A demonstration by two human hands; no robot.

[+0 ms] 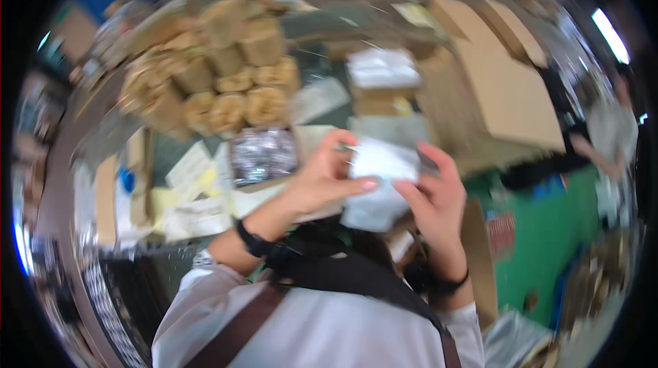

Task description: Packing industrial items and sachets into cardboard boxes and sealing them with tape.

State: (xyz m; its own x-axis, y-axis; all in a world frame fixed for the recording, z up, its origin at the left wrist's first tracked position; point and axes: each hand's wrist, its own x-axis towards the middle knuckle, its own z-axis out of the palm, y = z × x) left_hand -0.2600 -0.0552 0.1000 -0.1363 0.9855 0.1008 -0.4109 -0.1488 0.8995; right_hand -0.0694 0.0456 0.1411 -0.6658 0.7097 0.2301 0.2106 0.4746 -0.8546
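Between my two hands is a small white packet, perhaps a plastic bag (380,193), blurred by motion. My left hand (329,175) grips its left side, the thumb pressed on its front. On its right side my right hand (435,197) holds it with thumb and fingers. Just left of my left hand sits an open box of shiny silvery pieces (264,154); what they are I cannot make out. Beyond my hands stands a cardboard box with white packets (382,68) in it.
Brown paper-wrapped bundles (233,80) are stacked at the far left of the table. Loose paper sheets (195,193) lie left of my arm. A large open cardboard carton (500,87) stands at the right. Further right, another person (610,135) is beside the green floor (548,244).
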